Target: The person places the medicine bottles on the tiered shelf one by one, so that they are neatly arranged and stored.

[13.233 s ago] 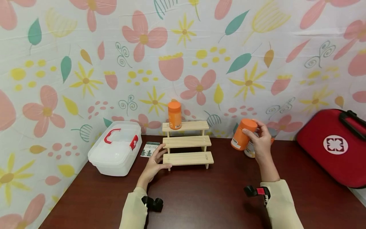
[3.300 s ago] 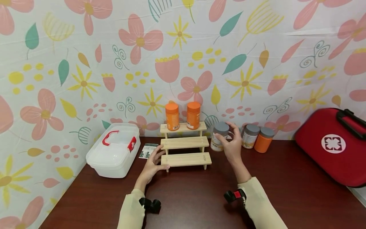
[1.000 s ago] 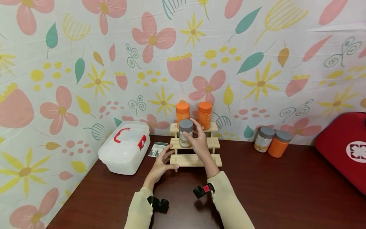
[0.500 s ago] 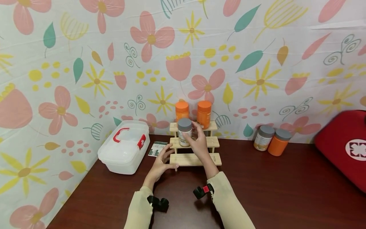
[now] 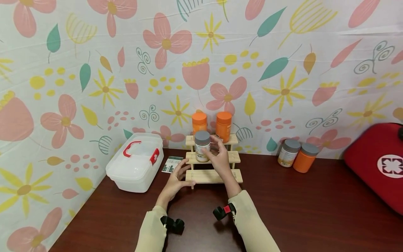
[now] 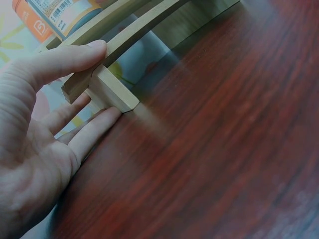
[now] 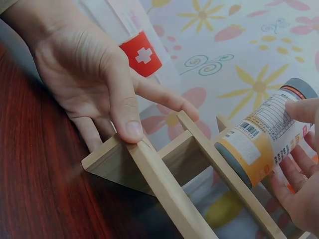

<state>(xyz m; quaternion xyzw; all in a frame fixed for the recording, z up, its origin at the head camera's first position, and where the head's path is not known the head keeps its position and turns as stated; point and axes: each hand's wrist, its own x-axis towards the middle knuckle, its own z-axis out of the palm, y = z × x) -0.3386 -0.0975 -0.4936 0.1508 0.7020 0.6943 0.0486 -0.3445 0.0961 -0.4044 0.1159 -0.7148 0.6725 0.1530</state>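
Note:
In the head view a three-step wooden display rack [image 5: 212,176] stands on the dark table. My left hand [image 5: 174,183] holds its left end; in the left wrist view the thumb [image 6: 89,54] lies on the lowest step and the fingers reach round the side leg. My right hand [image 5: 219,157] grips a grey-lidded pill bottle [image 5: 202,147] between thumb and fingers, upright on the left part of the middle step. The right wrist view shows the bottle's base right at that step's surface. Two orange pill bottles [image 5: 224,127] stand on the top step, the left one partly hidden.
A clear plastic first-aid box [image 5: 135,162] with a red handle is left of the rack, a printed card [image 5: 171,164] between them. At right stand a white, grey-lidded bottle [image 5: 288,154] and an orange, grey-lidded bottle [image 5: 305,158]. Further right lies a red first-aid bag [image 5: 377,164].
Since the oldest frame, a second orange bottle has joined the top step. The right hand has carried the grey-lidded bottle left onto the middle step. The left hand has stayed on the rack.

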